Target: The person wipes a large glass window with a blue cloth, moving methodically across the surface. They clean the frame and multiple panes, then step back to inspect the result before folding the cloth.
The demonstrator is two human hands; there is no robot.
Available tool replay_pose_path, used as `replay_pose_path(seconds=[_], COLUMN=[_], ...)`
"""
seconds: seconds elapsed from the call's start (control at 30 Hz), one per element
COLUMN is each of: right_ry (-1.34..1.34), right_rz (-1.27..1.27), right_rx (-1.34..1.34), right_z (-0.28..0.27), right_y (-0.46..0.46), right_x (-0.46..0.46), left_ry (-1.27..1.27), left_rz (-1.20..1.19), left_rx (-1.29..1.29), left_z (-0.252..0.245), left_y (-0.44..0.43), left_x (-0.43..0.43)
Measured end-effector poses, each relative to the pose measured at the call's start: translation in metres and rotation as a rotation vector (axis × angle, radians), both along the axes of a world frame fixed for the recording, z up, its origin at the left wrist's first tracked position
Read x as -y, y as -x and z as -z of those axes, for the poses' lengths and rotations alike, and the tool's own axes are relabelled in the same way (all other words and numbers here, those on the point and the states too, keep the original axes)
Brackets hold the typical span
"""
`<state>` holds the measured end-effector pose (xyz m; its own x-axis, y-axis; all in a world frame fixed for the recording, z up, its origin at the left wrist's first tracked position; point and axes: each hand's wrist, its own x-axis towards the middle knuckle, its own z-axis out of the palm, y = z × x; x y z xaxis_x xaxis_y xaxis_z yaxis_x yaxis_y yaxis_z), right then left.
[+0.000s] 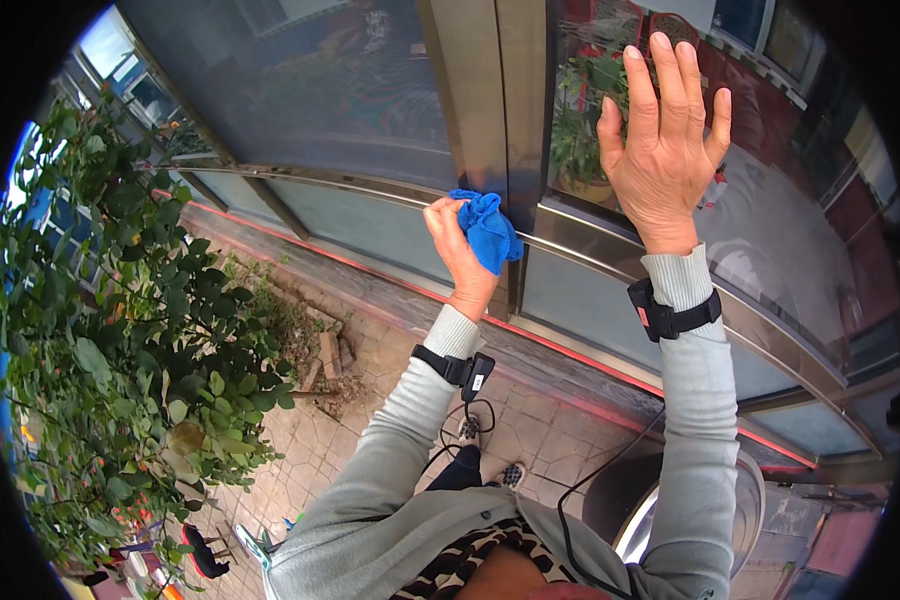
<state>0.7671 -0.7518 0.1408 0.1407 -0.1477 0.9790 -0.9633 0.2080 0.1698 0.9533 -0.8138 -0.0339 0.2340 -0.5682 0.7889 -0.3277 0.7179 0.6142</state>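
My left hand [461,244] grips a bunched blue cloth [487,231] against the metal window frame, at the foot of a wide upright post [487,97]. Part of the cloth hangs out past my fingers. Higher and to the right, my right hand [661,146] is spread against the glass pane [765,225], with nothing in it. Through or on that pane show a potted plant [581,142] and reddish furniture. To the left of the post is another dark pane [307,90]. A metal rail [592,238] runs below both panes, above frosted lower panels [577,292].
A leafy bush [120,337] fills the left side. Bricks [330,355] lie by its base on the paved ground [390,360]. A large round metal vessel [750,502] stands at lower right. A black cable [570,495] hangs by my body. A red-topped stool [202,551] is at lower left.
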Motion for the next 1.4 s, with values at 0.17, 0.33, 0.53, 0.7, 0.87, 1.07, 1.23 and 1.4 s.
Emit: replay_pose_path(seconds=[0.17, 0.33, 0.53, 0.7, 0.87, 1.07, 1.23, 1.4], right_ry=[-0.004, 0.006, -0.009, -0.015, -0.029, -0.04, -0.032, -0.008], right_rz=[-0.007, 0.0, 0.037, 0.022, 0.059, 0.04, 0.031, 0.017], right_rx=[0.013, 0.007, 0.011, 0.017, 0.005, 0.016, 0.013, -0.022], right_z=[0.0, -0.001, 0.0, 0.0, 0.001, -0.001, -0.001, -0.001], right_y=[-0.001, -0.002, 0.0, 0.0, -0.001, -0.002, -0.002, -0.001], right_x=[0.0, -0.001, -0.001, 0.001, -0.001, -0.002, -0.002, -0.002], left_ry=[-0.091, 0.019, -0.025, -0.161, -0.058, 0.005, -0.136, -0.085], left_rz=[0.058, 0.051, 0.077, 0.307, 0.284, 0.142, 0.241, 0.396], left_rx=[-0.06, -0.121, -0.013, -0.168, -0.228, 0.001, 0.013, -0.051], left_z=[0.011, -0.034, -0.003, 0.022, -0.02, -0.024, -0.007, -0.037], left_y=[-0.018, -0.01, -0.019, -0.028, -0.018, -0.024, -0.039, -0.042], left_x=[0.0, 0.025, 0.014, 0.001, 0.025, 0.022, 0.007, -0.006])
